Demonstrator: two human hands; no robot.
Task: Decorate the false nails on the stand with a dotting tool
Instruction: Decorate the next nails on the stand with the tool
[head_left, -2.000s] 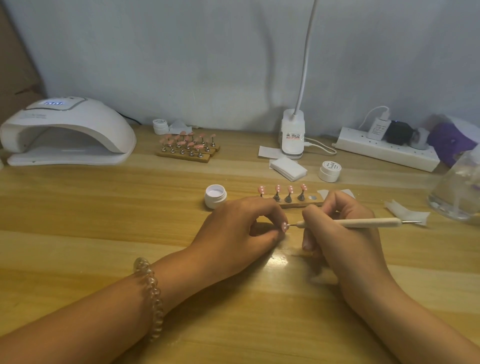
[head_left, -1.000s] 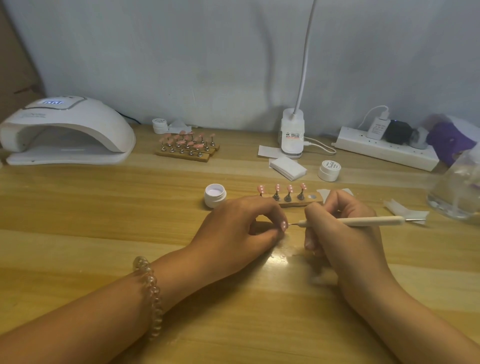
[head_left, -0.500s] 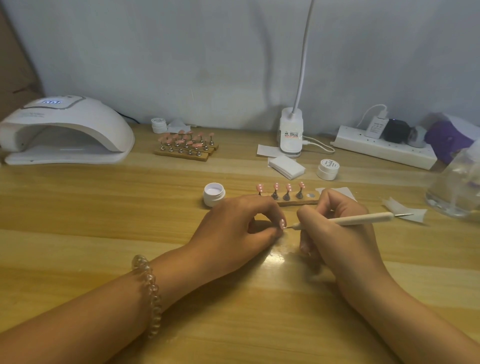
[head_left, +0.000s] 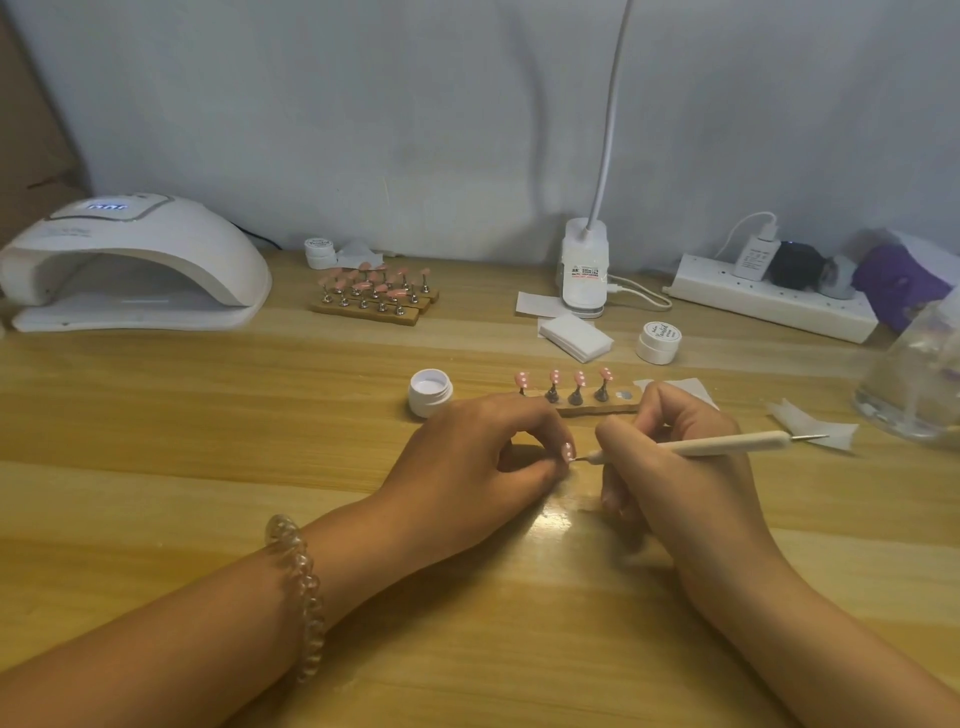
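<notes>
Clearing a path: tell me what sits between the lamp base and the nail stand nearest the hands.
Head view: a stack of white wipes lies between the lamp base and that nail stand.

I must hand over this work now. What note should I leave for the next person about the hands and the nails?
Left hand pinches one nail, off the stand.
Right hand holds the dotting tool, tip at that nail.
Done: four nails on the stand have white dots; the held nail has some.
To do: finish it, put it on the empty slot at the stand's right end.
Open jar is left of the stand.
</notes>
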